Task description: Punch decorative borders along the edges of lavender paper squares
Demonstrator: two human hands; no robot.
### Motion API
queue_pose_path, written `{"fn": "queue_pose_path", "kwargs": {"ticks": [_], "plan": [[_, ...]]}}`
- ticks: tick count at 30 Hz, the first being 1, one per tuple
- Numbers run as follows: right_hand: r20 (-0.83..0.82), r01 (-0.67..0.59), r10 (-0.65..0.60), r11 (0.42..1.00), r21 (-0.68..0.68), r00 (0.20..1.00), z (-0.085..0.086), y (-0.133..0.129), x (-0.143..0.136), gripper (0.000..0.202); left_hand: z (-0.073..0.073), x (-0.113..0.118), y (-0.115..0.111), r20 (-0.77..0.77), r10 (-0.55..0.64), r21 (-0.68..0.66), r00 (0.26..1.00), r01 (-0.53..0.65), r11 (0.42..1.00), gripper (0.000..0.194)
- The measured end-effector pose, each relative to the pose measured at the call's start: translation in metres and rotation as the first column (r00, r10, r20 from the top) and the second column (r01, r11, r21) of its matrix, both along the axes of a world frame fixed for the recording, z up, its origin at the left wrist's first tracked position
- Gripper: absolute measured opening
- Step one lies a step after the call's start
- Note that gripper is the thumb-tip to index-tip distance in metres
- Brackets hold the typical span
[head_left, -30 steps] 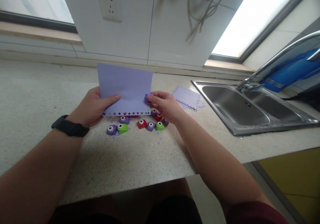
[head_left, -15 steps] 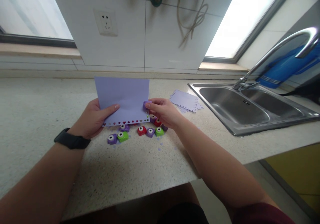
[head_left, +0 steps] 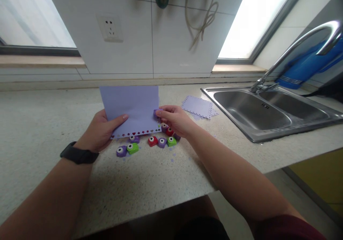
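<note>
My left hand [head_left: 103, 131] grips a sheet of lilac paper [head_left: 131, 104] by its left side, thumb on the front face and fingers behind. Small cut-out shapes such as hearts and stars run along the sheet's lower edge. At the right edge of the paper, my right hand [head_left: 175, 120] pinches a small purple craft punch [head_left: 156, 113] between thumb and fingers. Below the sheet, more craft punches lie on the counter: a red one [head_left: 152, 141], a green one [head_left: 132, 147] and several others, some partly hidden by the paper and my right hand.
Lilac sheets with punched edges [head_left: 197, 106] lie stacked to the right, beside a steel double sink [head_left: 249, 134] with a tall faucet [head_left: 292, 54]. Tiny paper bits are scattered on the speckled counter [head_left: 139, 182]. A wall socket [head_left: 109, 28] is behind.
The view has shifted slightly. Both hands keep their hold, and the punch stays at the paper's right edge with hardly any visible movement.
</note>
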State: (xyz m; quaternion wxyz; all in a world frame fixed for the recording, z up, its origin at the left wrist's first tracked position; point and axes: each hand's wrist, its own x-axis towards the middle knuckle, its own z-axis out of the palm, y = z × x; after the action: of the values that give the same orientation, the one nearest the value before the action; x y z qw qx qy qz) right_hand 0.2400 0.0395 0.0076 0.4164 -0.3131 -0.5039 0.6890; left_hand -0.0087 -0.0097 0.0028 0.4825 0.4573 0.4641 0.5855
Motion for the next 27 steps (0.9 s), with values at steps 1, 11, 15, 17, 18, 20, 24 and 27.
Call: {"fn": "queue_pose_path", "kwargs": {"ticks": [1,11,15,17,18,20,24,27], "plan": [[-0.005,-0.001,0.001,1.0,0.003,1.0,0.0,0.0,-0.0001,0.023,-0.0004,0.0004,0.0001,0.003,0.003,0.005,1.0,-0.003,1.0,0.048],[-0.005,-0.017,0.018,0.999,0.049,1.0,-0.0017,0.0007,0.0006,0.021,0.0004,0.0013,0.0007,0.007,-0.001,0.035,1.0,0.001,0.999,0.049],[0.014,0.002,-0.003,0.997,0.079,1.0,-0.0041,0.0023,0.0009,0.022,0.0003,0.0017,0.0009,0.0,-0.004,0.04,1.0,0.004,0.999,0.048],[0.016,0.025,-0.027,0.995,0.096,1.0,-0.0053,0.0033,0.0004,0.022,-0.0003,0.0014,0.001,-0.005,-0.007,0.038,1.0,0.007,0.999,0.047],[0.014,0.039,-0.04,0.994,0.102,0.999,-0.0057,0.0037,0.0001,0.023,-0.0006,0.001,0.001,-0.008,-0.011,0.033,1.0,0.011,0.999,0.046],[0.009,0.063,-0.064,0.992,0.111,0.998,-0.006,0.0042,-0.0003,0.025,-0.001,0.0,0.0008,-0.014,-0.021,0.016,1.0,0.021,1.0,0.044],[0.016,0.08,-0.083,0.988,0.131,0.996,-0.0055,0.0042,0.0002,0.027,-0.0009,-0.0016,0.0001,-0.018,-0.025,-0.009,1.0,0.024,1.0,0.043],[0.05,0.074,-0.083,0.984,0.162,0.995,-0.0041,0.0033,0.0012,0.027,0.0001,-0.0013,-0.0006,-0.024,-0.009,-0.018,1.0,0.008,1.0,0.047]]}}
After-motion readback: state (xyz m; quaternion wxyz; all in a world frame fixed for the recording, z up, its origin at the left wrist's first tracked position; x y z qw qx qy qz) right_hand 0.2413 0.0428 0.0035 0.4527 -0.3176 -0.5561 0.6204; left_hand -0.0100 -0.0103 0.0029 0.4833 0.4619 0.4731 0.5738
